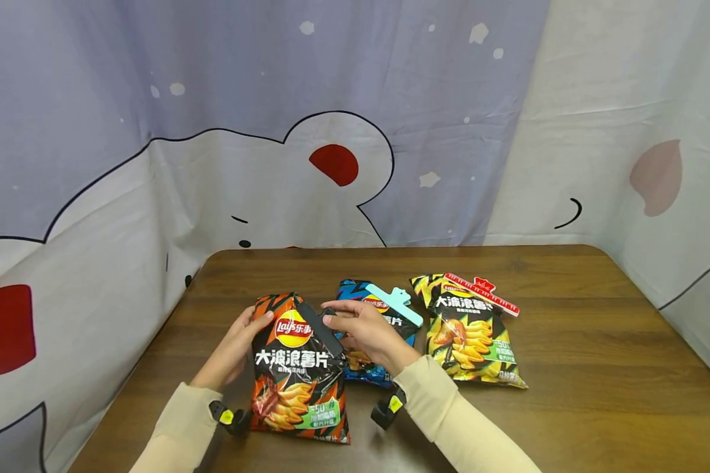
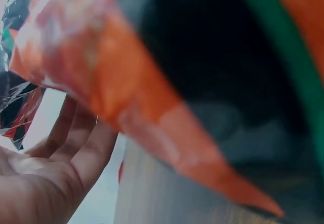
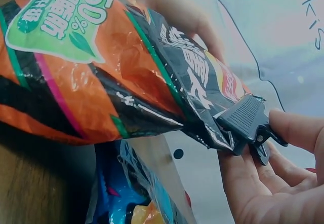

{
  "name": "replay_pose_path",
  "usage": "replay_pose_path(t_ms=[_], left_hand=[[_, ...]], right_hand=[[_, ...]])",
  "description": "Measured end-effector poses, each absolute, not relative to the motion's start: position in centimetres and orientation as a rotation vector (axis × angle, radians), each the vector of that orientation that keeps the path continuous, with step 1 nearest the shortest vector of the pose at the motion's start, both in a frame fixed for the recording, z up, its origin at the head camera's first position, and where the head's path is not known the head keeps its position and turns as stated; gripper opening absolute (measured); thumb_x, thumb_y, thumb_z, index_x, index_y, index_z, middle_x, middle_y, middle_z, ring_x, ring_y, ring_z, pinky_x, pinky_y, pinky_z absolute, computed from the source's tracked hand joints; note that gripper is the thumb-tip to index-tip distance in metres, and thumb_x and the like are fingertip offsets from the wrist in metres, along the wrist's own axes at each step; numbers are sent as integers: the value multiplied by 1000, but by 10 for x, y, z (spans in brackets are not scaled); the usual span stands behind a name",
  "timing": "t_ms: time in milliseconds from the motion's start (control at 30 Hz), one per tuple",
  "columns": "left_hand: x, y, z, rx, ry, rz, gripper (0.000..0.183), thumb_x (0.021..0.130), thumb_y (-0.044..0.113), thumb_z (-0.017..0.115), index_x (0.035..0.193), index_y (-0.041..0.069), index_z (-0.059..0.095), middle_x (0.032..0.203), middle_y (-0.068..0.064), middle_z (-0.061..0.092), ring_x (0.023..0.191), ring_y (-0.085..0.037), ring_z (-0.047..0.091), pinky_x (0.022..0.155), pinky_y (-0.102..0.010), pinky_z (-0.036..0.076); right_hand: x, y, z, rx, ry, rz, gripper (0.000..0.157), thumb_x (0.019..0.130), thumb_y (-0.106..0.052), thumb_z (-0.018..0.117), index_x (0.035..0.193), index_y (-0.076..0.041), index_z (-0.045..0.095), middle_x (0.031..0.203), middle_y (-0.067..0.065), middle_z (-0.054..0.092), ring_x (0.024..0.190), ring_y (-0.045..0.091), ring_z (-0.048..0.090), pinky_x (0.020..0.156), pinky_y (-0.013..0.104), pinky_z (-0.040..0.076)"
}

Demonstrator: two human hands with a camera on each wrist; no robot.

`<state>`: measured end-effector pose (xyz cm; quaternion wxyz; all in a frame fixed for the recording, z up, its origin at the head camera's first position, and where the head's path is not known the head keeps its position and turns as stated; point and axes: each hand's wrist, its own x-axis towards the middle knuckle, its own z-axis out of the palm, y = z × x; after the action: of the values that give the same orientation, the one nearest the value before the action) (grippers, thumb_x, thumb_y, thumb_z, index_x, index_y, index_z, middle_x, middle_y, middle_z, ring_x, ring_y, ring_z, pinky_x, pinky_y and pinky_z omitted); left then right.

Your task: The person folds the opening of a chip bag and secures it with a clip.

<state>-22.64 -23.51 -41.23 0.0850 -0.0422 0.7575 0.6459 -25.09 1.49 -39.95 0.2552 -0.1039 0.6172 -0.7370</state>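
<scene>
An orange-and-black bag of chips (image 1: 292, 381) is held tilted up at the front left of the table. My left hand (image 1: 229, 351) grips its upper left edge, thumb on the front and fingers behind. Across its upper right corner sits a black bag clip (image 1: 321, 330), whose handle my right hand (image 1: 369, 332) pinches. In the right wrist view, the thumb is at the handle of the clip (image 3: 245, 120) and the other fingers lie beneath. The bag (image 2: 152, 97) fills much of the left wrist view, hiding the left fingertips.
Behind the right hand lies a blue chip bag (image 1: 367, 371) with a mint-green clip (image 1: 395, 304). A yellow-and-black chip bag (image 1: 467, 341) with a red clip (image 1: 482, 292) lies to its right. The brown wooden table (image 1: 597, 368) ends at a patterned curtain (image 1: 449, 131).
</scene>
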Motion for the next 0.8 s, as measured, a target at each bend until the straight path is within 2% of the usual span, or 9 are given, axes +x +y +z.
replay_pose_path(t_ms=[167,367,467,600,667,733,800], left_hand=[[-227,-235,-415,-126,2236,1940,54,99,35,49,140,4,32,105,-6,59,85,-14,62,74,-30,54],[-227,-234,-415,-146,2221,1945,53,99,34,50,140,4,32,107,-10,59,85,-16,62,73,-34,55],[-226,-234,-415,-154,2227,1936,54,99,35,50,140,4,33,107,-10,59,84,-15,63,72,-33,56],[-226,-236,-415,-138,2225,1943,55,100,36,50,141,3,33,106,-8,61,85,-14,64,74,-32,56],[-225,-238,-416,-119,2214,1949,57,100,36,49,142,2,31,107,-6,61,87,-13,65,75,-31,56],[-225,-239,-417,-108,2200,1960,58,100,37,49,143,3,30,108,-5,62,88,-13,65,76,-31,56],[-224,-240,-417,-112,2202,1960,59,100,37,49,143,2,29,107,-6,62,87,-13,65,76,-32,57]], right_hand=[[-251,14,-399,-265,1700,-2003,37,95,-11,60,131,-7,57,122,15,62,95,20,68,79,36,57],[-250,16,-399,-267,1800,-1928,43,93,-16,63,135,-9,54,133,17,57,97,20,68,84,39,56],[-248,18,-399,-286,1895,-1842,48,91,-21,67,136,-11,53,137,16,54,96,19,66,81,38,56],[-243,20,-399,-346,2002,-1706,60,88,-19,71,142,-11,46,124,15,61,83,14,63,71,32,55],[-240,21,-400,-382,2010,-1661,68,87,-16,71,146,-9,38,112,14,65,69,13,57,62,30,50],[-238,22,-401,-417,2011,-1626,76,86,-12,71,149,-6,30,106,13,67,66,12,57,61,30,52],[-237,22,-403,-438,1984,-1620,80,85,-6,70,151,-3,24,107,14,67,67,12,60,61,32,55]])
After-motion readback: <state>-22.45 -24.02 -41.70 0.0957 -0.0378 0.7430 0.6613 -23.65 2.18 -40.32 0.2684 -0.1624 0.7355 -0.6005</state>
